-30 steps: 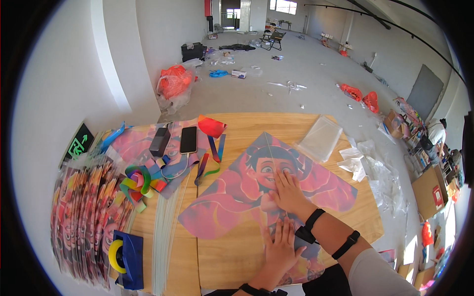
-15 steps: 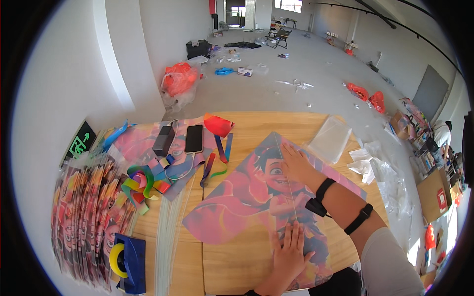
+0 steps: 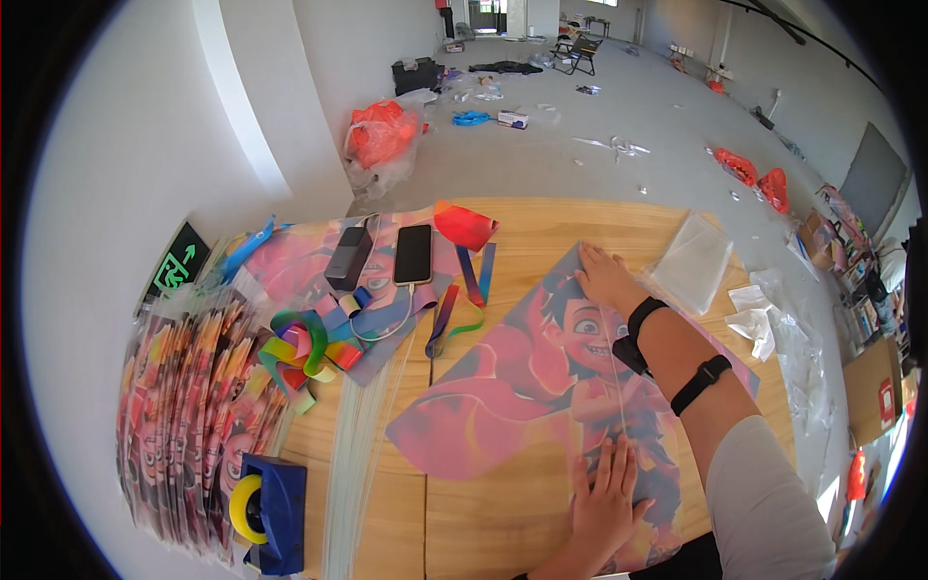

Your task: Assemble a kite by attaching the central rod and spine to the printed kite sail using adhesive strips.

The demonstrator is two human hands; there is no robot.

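A printed kite [image 3: 483,416] with a pink and blue cartoon figure lies flat on the wooden table, its point facing away from me. A thin pale rod [image 3: 619,387] runs down its middle. My left hand [image 3: 607,503] rests flat over the lower part, fingers spread at the rod's near stretch. Up at the far point, my right hand [image 3: 607,278] lies on the kite with its fingers stretched along the tip. My right forearm, with two black straps, covers part of the kite's right side.
Left on the table [image 3: 464,522] are a bundle of thin rods [image 3: 362,464], coloured ribbons [image 3: 314,348], a phone [image 3: 413,255], a dark power bank [image 3: 348,258], a blue tape dispenser [image 3: 285,512] and stacked printed kites [image 3: 184,425]. Clear plastic sleeves [image 3: 694,261] lie at the far right.
My right hand has slid up from beside the figure's face to the kite's far tip. My left hand stays flat on the lower part. The whole view has shifted slightly.
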